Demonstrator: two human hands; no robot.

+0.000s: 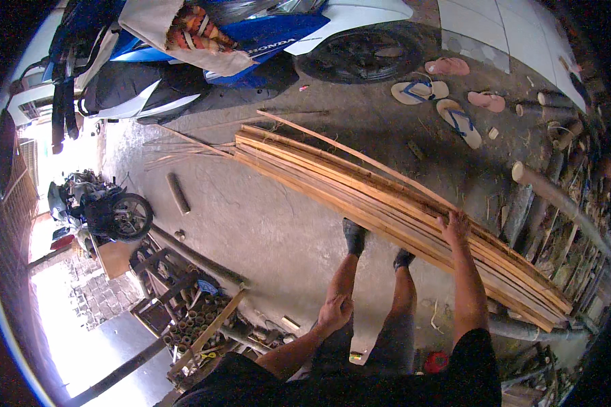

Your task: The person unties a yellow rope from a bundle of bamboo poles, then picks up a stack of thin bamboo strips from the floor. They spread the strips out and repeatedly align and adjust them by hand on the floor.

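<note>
Wooden planks (pixel 346 193): lay bundled lengthwise beneath the right fingers, running far out to their left and a shorter way to their right, side by side probably to stay aligned.
Thin strip (pixel 360 156): stretched away from the right fingertips along the bundle's far side, its near end held there, probably for control.
Right hand (pixel 453 227): fingers bent and closed on that strip's end, back of the hand uppermost.
Right forearm (pixel 467 292): rose almost straight toward the bundle, elbow only slightly bent.
Left hand (pixel 336 313): sat well apart, lower left of the right fingers, its own loosely curled; whether they held anything could not be told.
</note>
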